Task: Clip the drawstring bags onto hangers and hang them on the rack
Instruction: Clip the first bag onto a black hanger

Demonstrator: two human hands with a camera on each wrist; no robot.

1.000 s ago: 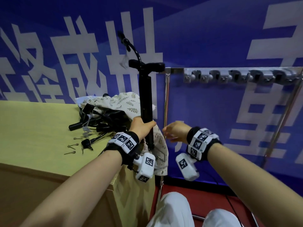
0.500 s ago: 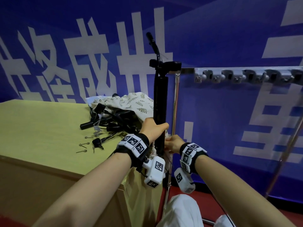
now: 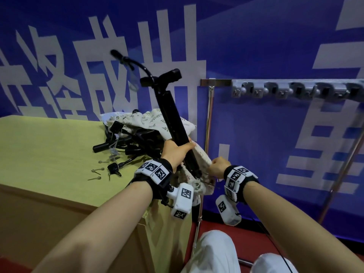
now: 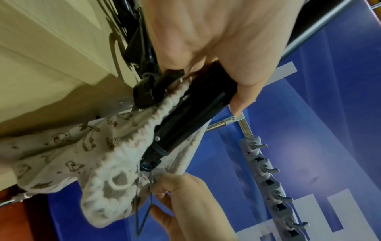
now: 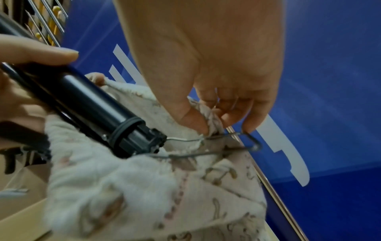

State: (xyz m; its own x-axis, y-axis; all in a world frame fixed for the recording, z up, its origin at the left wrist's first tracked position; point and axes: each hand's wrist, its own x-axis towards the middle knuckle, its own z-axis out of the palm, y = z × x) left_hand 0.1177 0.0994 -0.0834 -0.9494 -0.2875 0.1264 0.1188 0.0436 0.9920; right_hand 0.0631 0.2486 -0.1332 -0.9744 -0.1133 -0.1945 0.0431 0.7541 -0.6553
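My left hand (image 3: 177,152) grips a black tube-shaped hanger tool (image 3: 173,119) with a cross handle and a curved hose on top; it leans up and to the left. A cream printed drawstring bag (image 3: 199,186) hangs off the table corner under the tube's lower end. My right hand (image 3: 217,168) pinches the bag's gathered edge (image 5: 214,117) against a thin wire clip (image 5: 247,143) that sticks out of the tube's end (image 5: 136,138). In the left wrist view a black clip (image 4: 152,91) bites the bag (image 4: 72,154) near my left hand (image 4: 216,48).
A pile of black hangers (image 3: 134,140) and a leaf-print bag (image 3: 153,117) lie on the yellow-green table (image 3: 49,154), with several small metal pins (image 3: 96,171) beside them. The metal rack's post (image 3: 208,119) and grey hook strip (image 3: 295,91) stand to the right, before a blue banner.
The black tube has tipped from upright to leaning with its top to the left. My right hand has dropped to the bag's edge at the tube's lower end and pinched it.
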